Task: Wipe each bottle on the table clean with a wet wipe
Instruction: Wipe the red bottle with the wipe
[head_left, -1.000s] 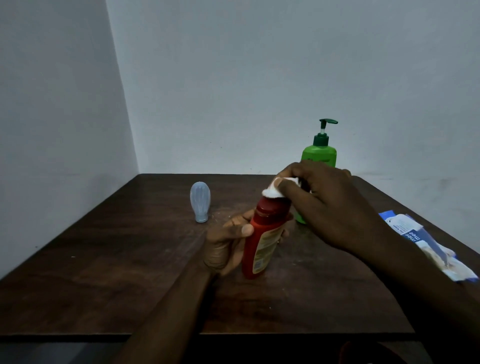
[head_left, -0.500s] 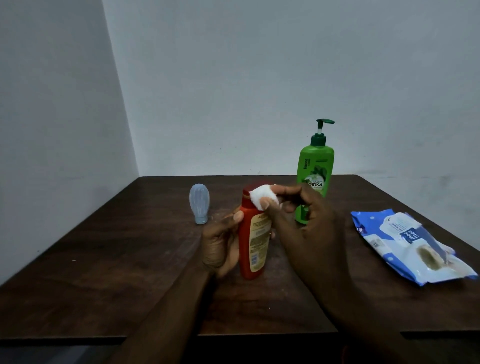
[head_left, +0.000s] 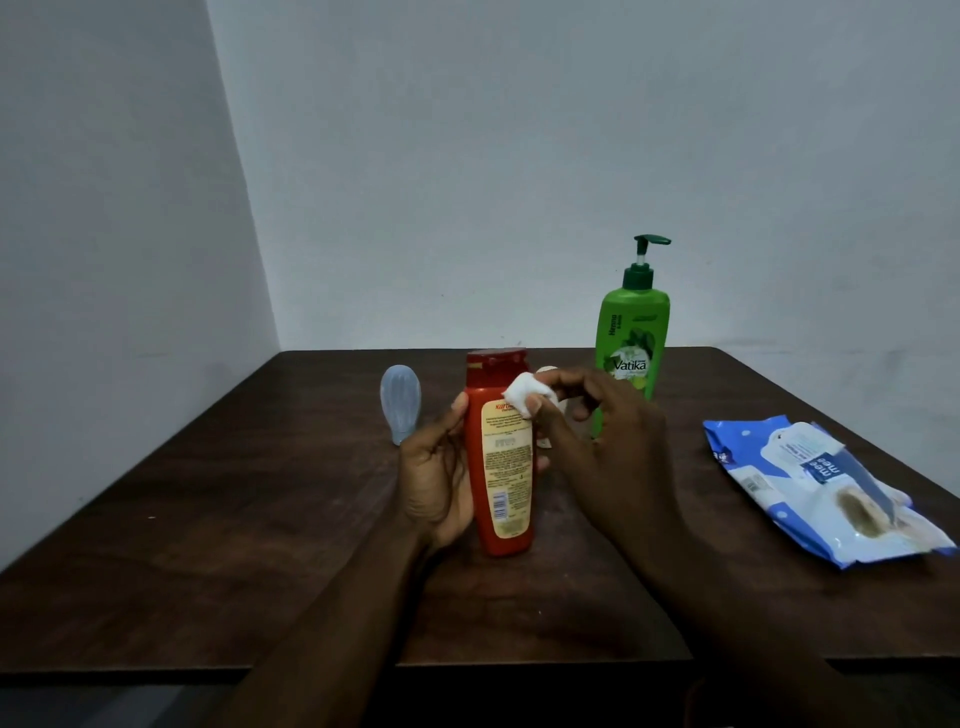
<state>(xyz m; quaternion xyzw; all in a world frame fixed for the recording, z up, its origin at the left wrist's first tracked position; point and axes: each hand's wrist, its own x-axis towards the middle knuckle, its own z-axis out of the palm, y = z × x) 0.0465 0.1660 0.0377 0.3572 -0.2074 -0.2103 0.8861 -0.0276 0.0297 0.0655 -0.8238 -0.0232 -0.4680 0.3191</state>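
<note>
red bottle (head_left: 501, 457) stands upright near the middle of the dark wooden table (head_left: 260, 493), label toward the camera. left hand (head_left: 436, 478) grips its body from the left, thumb on the front edge, fingers curled behind. right hand (head_left: 608, 447) pinches a wadded white wet wipe (head_left: 521, 393), pressed to the bottle's upper right shoulder below the cap. green pump bottle (head_left: 631, 353) upright behind the right hand. small pale blue bottle (head_left: 400, 402) stands at left. blue wipes pack (head_left: 810, 483) lies at right.

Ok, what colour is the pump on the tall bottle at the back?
Dark green pump, on a lighter green bottle; head view shows it.
</note>
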